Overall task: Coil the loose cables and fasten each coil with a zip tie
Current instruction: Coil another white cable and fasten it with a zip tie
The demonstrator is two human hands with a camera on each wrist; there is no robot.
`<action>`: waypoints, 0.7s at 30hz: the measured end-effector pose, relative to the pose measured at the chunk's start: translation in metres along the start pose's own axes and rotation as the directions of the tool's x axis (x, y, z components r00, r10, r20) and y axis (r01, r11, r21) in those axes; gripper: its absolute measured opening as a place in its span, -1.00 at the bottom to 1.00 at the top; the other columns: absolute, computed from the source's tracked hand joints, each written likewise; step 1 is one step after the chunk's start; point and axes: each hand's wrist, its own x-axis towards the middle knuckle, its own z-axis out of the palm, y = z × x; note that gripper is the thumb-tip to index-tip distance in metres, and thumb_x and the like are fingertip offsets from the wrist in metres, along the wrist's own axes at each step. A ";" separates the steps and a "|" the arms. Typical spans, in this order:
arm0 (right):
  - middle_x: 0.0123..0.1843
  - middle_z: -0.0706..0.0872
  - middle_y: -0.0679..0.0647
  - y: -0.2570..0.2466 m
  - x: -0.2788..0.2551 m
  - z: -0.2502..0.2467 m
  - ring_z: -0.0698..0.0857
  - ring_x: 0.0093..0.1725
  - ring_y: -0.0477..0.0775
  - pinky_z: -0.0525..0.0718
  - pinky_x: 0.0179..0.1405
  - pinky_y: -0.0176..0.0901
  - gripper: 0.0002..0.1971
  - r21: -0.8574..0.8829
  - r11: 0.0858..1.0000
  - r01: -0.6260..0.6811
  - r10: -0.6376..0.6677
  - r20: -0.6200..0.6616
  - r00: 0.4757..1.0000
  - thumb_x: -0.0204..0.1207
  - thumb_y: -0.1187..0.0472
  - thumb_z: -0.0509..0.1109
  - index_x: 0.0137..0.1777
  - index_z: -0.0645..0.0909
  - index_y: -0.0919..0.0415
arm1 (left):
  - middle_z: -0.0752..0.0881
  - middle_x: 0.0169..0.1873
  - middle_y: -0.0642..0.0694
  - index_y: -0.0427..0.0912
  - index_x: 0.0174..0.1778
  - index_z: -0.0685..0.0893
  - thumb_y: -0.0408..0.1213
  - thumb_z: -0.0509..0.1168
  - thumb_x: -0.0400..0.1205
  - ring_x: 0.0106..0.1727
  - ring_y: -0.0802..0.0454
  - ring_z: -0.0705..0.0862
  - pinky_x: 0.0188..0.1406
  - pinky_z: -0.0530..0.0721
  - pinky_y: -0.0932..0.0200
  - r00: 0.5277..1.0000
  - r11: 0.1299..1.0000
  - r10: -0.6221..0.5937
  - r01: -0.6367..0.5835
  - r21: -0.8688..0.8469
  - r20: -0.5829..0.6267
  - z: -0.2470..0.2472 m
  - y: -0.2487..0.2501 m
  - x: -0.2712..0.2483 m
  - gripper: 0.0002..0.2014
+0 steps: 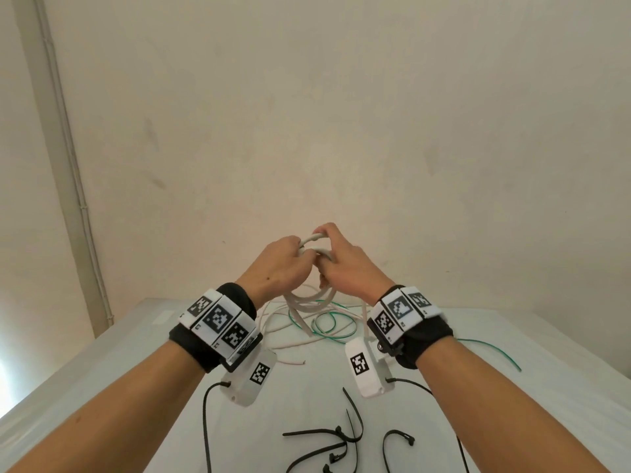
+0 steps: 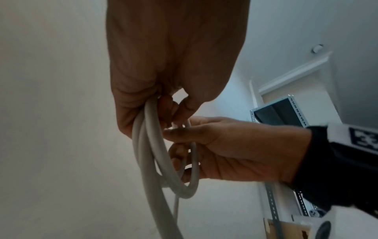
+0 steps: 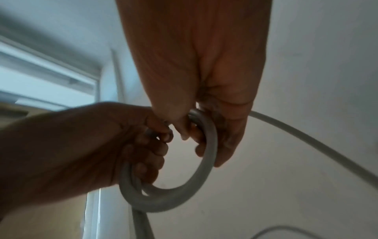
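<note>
Both hands are raised above the white table (image 1: pixel 102 370) and meet on a thick white cable (image 1: pixel 316 237). My left hand (image 1: pixel 300 250) grips several loops of it in curled fingers; in the left wrist view the left hand (image 2: pixel 163 113) bunches the cable loops (image 2: pixel 163 169). My right hand (image 1: pixel 324 247) curls round the same coil, and the right wrist view has the right hand (image 3: pixel 200 137) on the cable loop (image 3: pixel 184 198). The loose rest of the cable (image 1: pixel 300 302) hangs down to the table. Black zip ties (image 1: pixel 341 438) lie near the front edge.
A thin green wire (image 1: pixel 333 324) lies coiled on the table under the hands, with one end trailing right (image 1: pixel 495 349). A thinner white cable (image 1: pixel 290 346) lies beside it. A plain wall stands behind the table. Black camera leads (image 1: pixel 205 421) hang from both wrists.
</note>
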 end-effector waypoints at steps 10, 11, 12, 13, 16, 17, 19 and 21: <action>0.04 0.62 0.13 -0.008 0.006 -0.008 0.57 0.15 0.17 0.58 0.09 0.11 -0.69 -0.385 0.923 0.029 -0.080 -0.116 0.990 0.74 -0.09 0.33 0.06 0.73 0.15 | 0.54 -0.35 -0.11 -0.33 -0.15 0.60 -0.29 0.15 0.72 -0.36 -0.10 0.52 -0.26 0.55 -0.01 0.997 0.977 -0.001 -0.016 -0.211 -0.083 -0.005 0.002 -0.001 -0.77; -0.04 0.71 0.13 -0.002 0.005 -0.006 0.67 0.05 0.15 0.62 0.04 0.11 -0.72 -0.210 0.976 0.053 -0.076 -0.101 0.992 0.75 0.01 0.34 0.02 0.73 0.21 | 0.53 -0.35 -0.11 -0.28 -0.17 0.60 -0.31 0.16 0.72 -0.38 -0.09 0.51 -0.27 0.56 0.00 0.997 0.963 -0.013 -0.008 -0.269 -0.077 -0.005 0.002 -0.003 -0.79; -0.12 0.78 0.11 0.003 0.004 -0.003 0.74 -0.05 0.13 0.67 0.01 0.10 -0.75 -0.047 0.997 0.053 -0.057 -0.091 0.994 0.76 0.09 0.34 0.01 0.73 0.26 | 0.52 -0.35 -0.11 -0.24 -0.18 0.60 -0.32 0.16 0.72 -0.39 -0.08 0.50 -0.27 0.57 0.00 0.997 0.952 -0.023 0.000 -0.307 -0.070 -0.004 0.002 -0.004 -0.80; -0.19 0.80 0.08 0.006 0.000 -0.001 0.76 -0.15 0.08 0.70 -0.01 0.06 -0.77 0.097 0.994 0.041 -0.034 -0.076 0.997 0.76 0.15 0.34 0.02 0.73 0.31 | 0.52 -0.35 -0.11 -0.23 -0.18 0.61 -0.33 0.16 0.72 -0.39 -0.07 0.49 -0.26 0.57 0.00 0.998 0.943 -0.032 0.010 -0.334 -0.062 -0.003 0.000 -0.005 -0.81; -0.39 0.62 -0.01 0.007 -0.007 0.005 0.58 -0.37 -0.07 0.69 -0.14 -0.14 -0.76 0.446 0.894 -0.046 0.046 0.012 0.999 0.76 0.21 0.38 0.03 0.71 0.42 | 0.46 -0.35 -0.09 -0.23 -0.19 0.59 -0.35 0.15 0.72 -0.41 -0.02 0.45 -0.23 0.56 -0.02 0.996 0.903 -0.080 0.056 -0.427 -0.038 0.000 -0.005 -0.007 -0.81; -0.43 0.54 -0.02 0.005 -0.008 0.005 0.52 -0.41 -0.10 0.70 -0.17 -0.17 -0.79 0.552 0.829 -0.084 0.065 0.054 0.996 0.75 0.20 0.39 0.02 0.70 0.39 | 0.44 -0.36 -0.07 -0.24 -0.19 0.58 -0.36 0.15 0.72 -0.41 0.00 0.42 -0.24 0.55 -0.02 0.995 0.878 -0.097 0.072 -0.473 -0.029 0.001 -0.007 -0.007 -0.81; -0.48 0.41 -0.06 0.000 -0.011 0.003 0.41 -0.48 -0.12 0.68 -0.27 -0.22 -0.82 0.709 0.687 -0.160 0.104 0.123 0.987 0.74 0.18 0.42 -0.02 0.67 0.30 | 0.39 -0.40 -0.03 -0.25 -0.17 0.57 -0.40 0.14 0.71 -0.43 0.05 0.38 -0.29 0.53 0.02 0.993 0.817 -0.115 0.096 -0.568 0.003 0.002 -0.008 -0.006 -0.83; -0.49 0.29 -0.09 -0.004 -0.013 -0.002 0.31 -0.51 -0.13 0.58 -0.38 -0.25 -0.76 0.787 0.574 -0.228 0.130 0.187 0.974 0.72 0.07 0.42 -0.11 0.60 0.21 | 0.33 -0.44 -0.01 -0.24 -0.19 0.54 -0.44 0.15 0.72 -0.46 0.06 0.33 -0.34 0.51 0.07 0.992 0.761 -0.110 0.121 -0.637 0.056 0.003 -0.007 -0.006 -0.82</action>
